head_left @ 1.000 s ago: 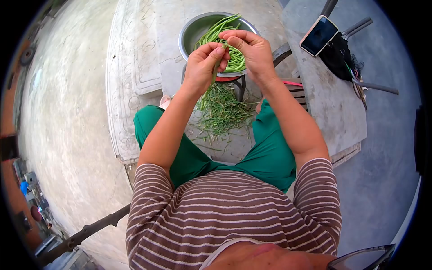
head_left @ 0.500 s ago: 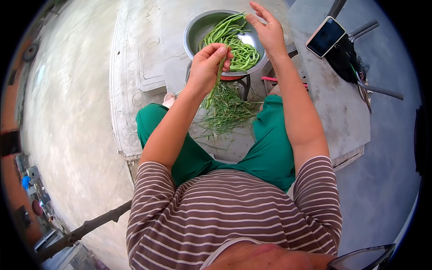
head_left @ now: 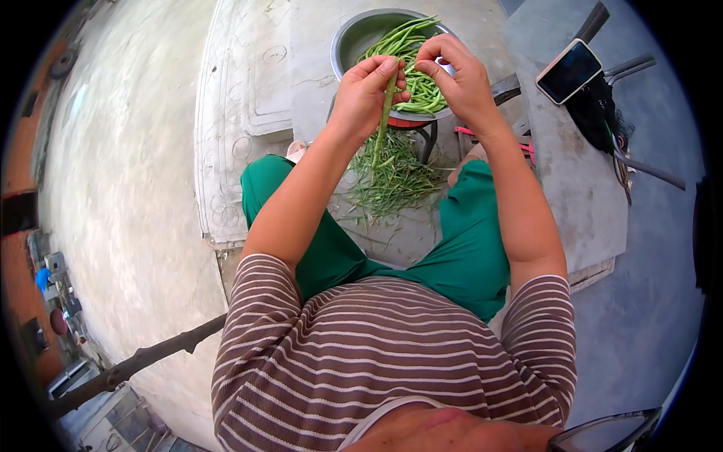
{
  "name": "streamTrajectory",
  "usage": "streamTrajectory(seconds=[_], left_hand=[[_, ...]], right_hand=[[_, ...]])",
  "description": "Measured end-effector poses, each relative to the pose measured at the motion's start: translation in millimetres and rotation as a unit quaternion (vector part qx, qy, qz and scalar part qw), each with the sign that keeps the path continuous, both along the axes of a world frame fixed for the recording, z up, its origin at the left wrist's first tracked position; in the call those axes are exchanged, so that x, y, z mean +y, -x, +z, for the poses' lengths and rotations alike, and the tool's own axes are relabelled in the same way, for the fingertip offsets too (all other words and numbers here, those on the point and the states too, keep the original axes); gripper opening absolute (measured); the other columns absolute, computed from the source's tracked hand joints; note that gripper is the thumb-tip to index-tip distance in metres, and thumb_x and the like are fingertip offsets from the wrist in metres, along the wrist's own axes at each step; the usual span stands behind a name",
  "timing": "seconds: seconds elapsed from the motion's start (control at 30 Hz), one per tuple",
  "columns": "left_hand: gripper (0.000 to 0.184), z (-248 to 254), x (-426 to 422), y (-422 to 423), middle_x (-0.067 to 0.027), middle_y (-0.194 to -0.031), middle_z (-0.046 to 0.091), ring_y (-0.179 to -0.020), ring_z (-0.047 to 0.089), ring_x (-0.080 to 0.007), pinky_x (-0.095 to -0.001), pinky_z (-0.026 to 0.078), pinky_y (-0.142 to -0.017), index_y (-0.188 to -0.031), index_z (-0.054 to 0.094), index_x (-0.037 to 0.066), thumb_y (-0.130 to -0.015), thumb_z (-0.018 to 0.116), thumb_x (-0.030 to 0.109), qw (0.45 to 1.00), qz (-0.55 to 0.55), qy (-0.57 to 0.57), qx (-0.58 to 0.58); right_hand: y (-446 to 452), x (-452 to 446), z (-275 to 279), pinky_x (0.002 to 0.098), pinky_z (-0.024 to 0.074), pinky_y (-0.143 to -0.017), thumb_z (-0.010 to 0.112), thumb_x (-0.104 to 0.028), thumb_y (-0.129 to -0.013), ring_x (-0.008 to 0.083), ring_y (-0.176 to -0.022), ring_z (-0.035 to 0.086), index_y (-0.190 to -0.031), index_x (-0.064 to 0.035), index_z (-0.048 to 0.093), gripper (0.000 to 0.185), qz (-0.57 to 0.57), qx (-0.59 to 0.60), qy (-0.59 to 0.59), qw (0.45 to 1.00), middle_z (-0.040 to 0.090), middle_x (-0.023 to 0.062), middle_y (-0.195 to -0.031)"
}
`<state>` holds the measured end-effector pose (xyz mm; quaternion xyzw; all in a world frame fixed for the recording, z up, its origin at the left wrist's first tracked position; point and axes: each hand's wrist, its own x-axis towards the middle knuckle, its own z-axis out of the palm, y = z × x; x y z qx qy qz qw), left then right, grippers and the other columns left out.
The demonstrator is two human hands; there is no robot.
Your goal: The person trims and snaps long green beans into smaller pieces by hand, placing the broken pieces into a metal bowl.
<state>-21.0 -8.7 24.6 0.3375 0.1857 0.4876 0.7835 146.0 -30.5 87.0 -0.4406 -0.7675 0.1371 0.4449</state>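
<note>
My left hand (head_left: pixel 370 92) is closed round the upper part of a long green bean (head_left: pixel 384 124), which hangs down between my knees. Close to its right is my right hand (head_left: pixel 459 81), thumb and forefinger brought together; anything between them is too small to make out. Behind both hands stands a metal basin (head_left: pixel 351 47) holding many green beans (head_left: pixel 426 92), partly covered by my fingers. On the ground below lies a heap of green trimmings (head_left: pixel 399 181).
The basin rests on a dark-legged stand (head_left: pixel 431 143) with a red top. A phone (head_left: pixel 570 71) leans on a black bag (head_left: pixel 591 113) beside metal bars at the right. Pink strips (head_left: pixel 532 153) lie near my right foot. A branch (head_left: pixel 151 360) juts in from the lower left.
My right hand has come down and in toward my left hand, its fingers going from spread to pinched. My left hand keeps the bean. The whole view has shifted slightly.
</note>
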Motion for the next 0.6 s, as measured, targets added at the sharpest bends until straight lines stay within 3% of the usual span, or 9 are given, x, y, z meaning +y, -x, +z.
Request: streamTrajectory(seconds=[0.2, 0.4, 0.5, 0.6], left_hand=[[0.015, -1, -3, 1, -0.0041, -0.09, 0.06, -0.083, 0.057, -0.0146, -0.0363, 0.053, -0.077, -0.098, 0.059, 0.005, -0.094, 0.056, 0.019, 0.999, -0.048, -0.021, -0.005], [0.016, -4, 3, 3, -0.0019, -0.09, 0.059, -0.083, 0.057, -0.0153, -0.0387, 0.052, -0.078, -0.097, 0.058, 0.006, -0.096, 0.053, 0.021, 0.997, -0.049, 0.034, -0.049], [0.015, -6, 15, 15, -0.0013, -0.088, 0.057, -0.083, 0.055, -0.0161, -0.0379, 0.05, -0.074, -0.098, 0.056, 0.008, -0.097, 0.051, 0.022, 0.997, -0.02, 0.043, -0.068], [0.016, -3, 23, 28, -0.0022, -0.087, 0.054, -0.078, 0.052, -0.0169, -0.0342, 0.046, -0.069, -0.1, 0.054, 0.007, -0.098, 0.048, 0.022, 0.994, 0.003, 0.062, -0.089]], right_hand=[[6, -4, -5, 0.0285, 0.0476, -0.069, 0.069, -0.008, -0.079, 0.0183, -0.078, 0.06, -0.085, -0.0027, 0.063, 0.011, -0.009, 0.024, -0.024, 0.999, 0.06, 0.0057, -0.082], [9, -8, -6, 0.0311, 0.0462, -0.066, 0.069, -0.008, -0.076, 0.0231, -0.075, 0.06, -0.079, -0.0032, 0.062, 0.009, -0.005, -0.062, -0.062, 0.996, 0.061, 0.0068, -0.077], [15, -18, -2, 0.0295, 0.0448, -0.064, 0.069, -0.007, -0.076, 0.0206, -0.07, 0.058, -0.079, -0.0038, 0.062, 0.008, 0.078, -0.041, -0.044, 0.995, 0.06, 0.0058, -0.076], [13, -31, 5, 0.0255, 0.042, -0.063, 0.07, -0.004, -0.076, 0.0119, -0.07, 0.053, -0.077, -0.0037, 0.061, 0.009, 0.195, 0.036, 0.169, 0.965, 0.058, 0.0016, -0.074]])
